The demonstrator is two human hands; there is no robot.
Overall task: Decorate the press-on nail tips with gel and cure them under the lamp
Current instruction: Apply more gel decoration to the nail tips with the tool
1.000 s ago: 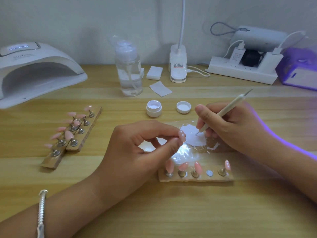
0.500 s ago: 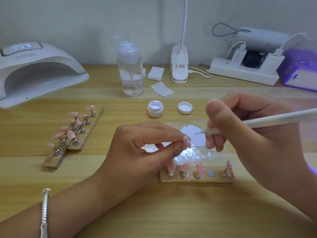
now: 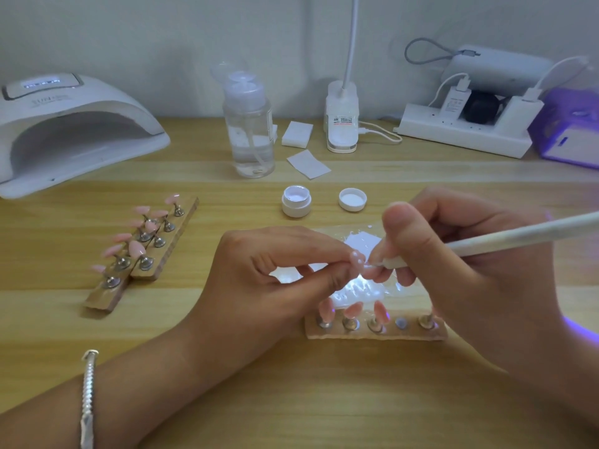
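A pale wooden table [image 3: 291, 400] carried a white curing lamp [image 3: 71, 131] at upper left, a clear pump bottle [image 3: 249, 131] at top centre, a power strip [image 3: 463, 137] at upper right, an open jar [image 3: 296, 202] and its lid [image 3: 352, 199] mid-frame, and wooden tip stands [image 3: 142, 254] at left.

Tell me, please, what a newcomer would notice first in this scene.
At centre, the left hand pinches a pink nail tip while the right hand points a white pen at it. At the back left stands a large white curing lamp, with a rack of pink tips in front.
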